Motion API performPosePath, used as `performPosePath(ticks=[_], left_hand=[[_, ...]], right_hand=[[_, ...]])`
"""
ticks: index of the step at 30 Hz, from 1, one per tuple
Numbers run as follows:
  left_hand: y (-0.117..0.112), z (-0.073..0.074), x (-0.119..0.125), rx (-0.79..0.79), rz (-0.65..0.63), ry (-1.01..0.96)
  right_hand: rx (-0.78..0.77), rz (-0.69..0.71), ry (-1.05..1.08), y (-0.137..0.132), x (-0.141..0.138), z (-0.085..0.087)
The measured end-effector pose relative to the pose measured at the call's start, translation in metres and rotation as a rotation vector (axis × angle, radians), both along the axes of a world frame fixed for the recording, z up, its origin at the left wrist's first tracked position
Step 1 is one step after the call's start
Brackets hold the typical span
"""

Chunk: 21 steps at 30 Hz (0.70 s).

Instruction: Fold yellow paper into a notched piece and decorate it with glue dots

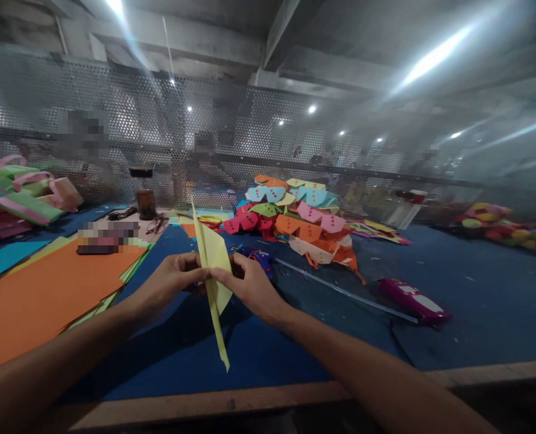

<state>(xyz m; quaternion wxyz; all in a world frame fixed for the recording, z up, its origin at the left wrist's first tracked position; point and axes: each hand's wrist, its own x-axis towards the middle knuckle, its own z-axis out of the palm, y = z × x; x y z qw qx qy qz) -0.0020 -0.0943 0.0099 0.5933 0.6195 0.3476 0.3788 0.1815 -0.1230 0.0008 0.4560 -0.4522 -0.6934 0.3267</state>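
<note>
A folded yellow paper sheet [213,265] stands nearly on edge above the blue table top [476,301], its long point reaching down toward me. My left hand [168,283] pinches it from the left side. My right hand [249,286] pinches it from the right, thumb and fingers pressed on the fold. Both hands meet at the middle of the sheet.
A stack of orange and green paper sheets [46,289] lies at the left. A heap of folded coloured paper shirts [295,223] sits behind my hands. A pink stapler [415,301] and a long metal ruler [340,289] lie at the right. A dark jar [145,196] stands at the back, and the wooden table edge [249,401] runs in front.
</note>
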Motion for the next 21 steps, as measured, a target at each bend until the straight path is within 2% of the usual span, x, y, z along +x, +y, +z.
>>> performPosePath(ticks=[21], left_hand=[[0.0072,0.0018,-0.0045,0.028,0.042,0.023]], right_hand=[[-0.007,0.007,-0.012,0.0041,0.0043,0.0060]])
